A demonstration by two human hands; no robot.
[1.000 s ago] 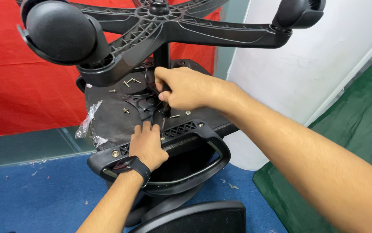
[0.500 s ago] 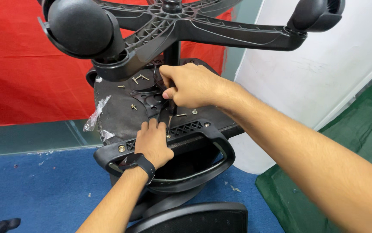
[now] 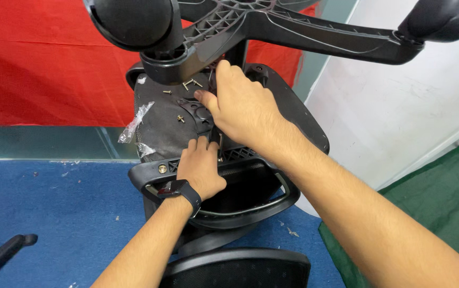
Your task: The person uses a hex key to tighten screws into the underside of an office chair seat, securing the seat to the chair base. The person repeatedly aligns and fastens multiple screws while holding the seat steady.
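An office chair lies upside down, its black seat underside facing me and its star base with casters overhead. My right hand is closed over a thin metal tool at the black mechanism plate beside the column; most of the tool is hidden. My left hand, with a dark watch on the wrist, rests fingertips-forward on the seat's edge just below the plate. Loose screws lie on the seat, with more near the column.
A scrap of clear plastic hangs off the seat's left side. The curved black frame loop and the mesh backrest are close to me. Blue carpet is on the left, green matting on the right, red cloth behind. A black part lies bottom left.
My view has moved closer and tipped down, so the base sits higher in frame. My right hand has shifted slightly at the mechanism. My left hand stays on the seat's edge.
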